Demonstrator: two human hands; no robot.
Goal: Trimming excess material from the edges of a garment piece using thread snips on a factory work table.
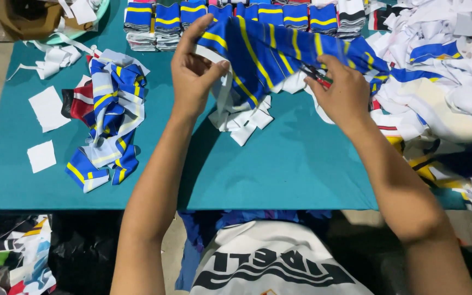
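Forearms reach over the teal table point(279, 175); left hand point(192, 76) pinches the blue-and-yellow striped cloth point(269, 49), right hand point(345, 93) closed on small scissors point(317, 75) at its lower edge, white scraps point(244, 120) beneath.

Blue fabric strip point(279, 52) with yellow stripes; teal table point(279, 169).

Over a teal table point(279, 169), left hand point(195, 76) pinches blue-and-yellow striped fabric point(279, 52); right hand point(345, 93) grips what appear to be small scissors point(317, 75).
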